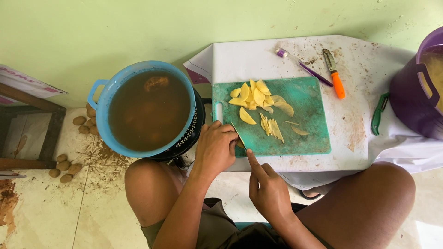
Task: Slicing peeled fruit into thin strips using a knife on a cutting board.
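both hands point(240, 159) meet at a knife point(239, 135) on the green cutting board point(309, 133).

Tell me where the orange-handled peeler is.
In the head view, the orange-handled peeler lies on the white table, just right of the green cutting board, beside the purple tool.

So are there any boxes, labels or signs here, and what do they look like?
Printed sheet or package: far left edge, lying on a dark wooden frame; flat, white with pink lettering, partly cut off.
Second bit of the same kind: lower left on the floor, only a white and pink sliver shows.
No screens or signs anywhere else.
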